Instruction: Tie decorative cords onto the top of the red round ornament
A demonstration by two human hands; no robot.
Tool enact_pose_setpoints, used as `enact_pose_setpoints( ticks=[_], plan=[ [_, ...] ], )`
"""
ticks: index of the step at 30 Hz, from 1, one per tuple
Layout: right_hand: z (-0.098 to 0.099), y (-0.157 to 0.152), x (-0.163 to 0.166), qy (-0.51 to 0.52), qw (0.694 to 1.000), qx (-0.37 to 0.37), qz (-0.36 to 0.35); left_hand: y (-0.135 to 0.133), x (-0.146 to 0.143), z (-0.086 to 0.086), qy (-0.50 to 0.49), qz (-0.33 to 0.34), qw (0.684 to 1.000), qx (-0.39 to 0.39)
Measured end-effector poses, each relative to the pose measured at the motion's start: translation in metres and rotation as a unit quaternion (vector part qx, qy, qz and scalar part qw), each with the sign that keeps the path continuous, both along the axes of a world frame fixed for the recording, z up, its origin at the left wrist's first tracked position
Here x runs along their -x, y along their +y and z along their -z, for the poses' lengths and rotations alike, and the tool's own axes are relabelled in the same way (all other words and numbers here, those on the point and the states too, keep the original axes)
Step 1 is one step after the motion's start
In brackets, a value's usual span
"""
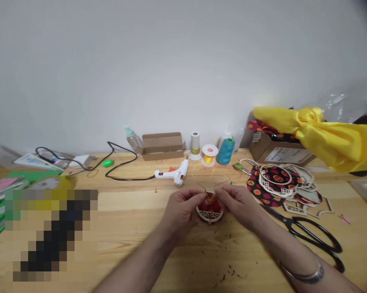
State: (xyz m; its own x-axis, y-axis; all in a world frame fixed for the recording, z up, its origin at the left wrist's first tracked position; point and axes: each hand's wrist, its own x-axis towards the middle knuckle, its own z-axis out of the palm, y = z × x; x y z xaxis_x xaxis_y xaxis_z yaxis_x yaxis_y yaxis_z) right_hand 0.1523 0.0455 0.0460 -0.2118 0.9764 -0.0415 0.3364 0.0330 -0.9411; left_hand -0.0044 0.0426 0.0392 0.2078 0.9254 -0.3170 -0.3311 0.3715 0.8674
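A small round ornament (210, 214) with a cream fretwork rim and red patterned fabric lies on the wooden table between my hands. My left hand (183, 206) is closed at its upper left edge, thumb and finger pinching a thin greenish cord (203, 188). On the other side, my right hand (237, 204) is closed in a pinch on a thin strand of cord by the ornament's top. The fingertips partly cover the ornament and the strands. Black-handled scissors (290, 224) lie just right of my right hand, partly under the forearm.
Behind my hands lie a white glue gun (171, 174) with a black cable, a yellow cord spool (209, 156) and a blue thread cone (225, 151). Cream fretwork frames (275, 189) on patterned fabric sit right, before a cardboard box (278, 150) with yellow cloth (333, 138).
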Motion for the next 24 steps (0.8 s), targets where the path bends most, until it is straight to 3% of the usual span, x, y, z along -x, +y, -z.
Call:
enact_pose_setpoints(
  ticks=[4,12,20,24],
  plan=[
    [-0.003,-0.009,0.005,-0.005,0.999,0.007,-0.04,0.001,-0.002,-0.001,0.001,-0.036,0.999,0.011],
    [0.009,-0.029,0.016,-0.136,0.971,-0.16,-0.116,0.001,-0.001,0.002,-0.029,-0.041,0.998,0.04],
    [0.014,-0.03,0.016,-0.196,0.932,-0.249,-0.176,0.0,0.0,0.01,-0.063,-0.011,0.997,0.047],
    [0.008,-0.026,0.011,-0.163,0.937,-0.271,-0.15,0.0,-0.001,0.007,-0.06,-0.012,0.997,0.054]
  ],
)
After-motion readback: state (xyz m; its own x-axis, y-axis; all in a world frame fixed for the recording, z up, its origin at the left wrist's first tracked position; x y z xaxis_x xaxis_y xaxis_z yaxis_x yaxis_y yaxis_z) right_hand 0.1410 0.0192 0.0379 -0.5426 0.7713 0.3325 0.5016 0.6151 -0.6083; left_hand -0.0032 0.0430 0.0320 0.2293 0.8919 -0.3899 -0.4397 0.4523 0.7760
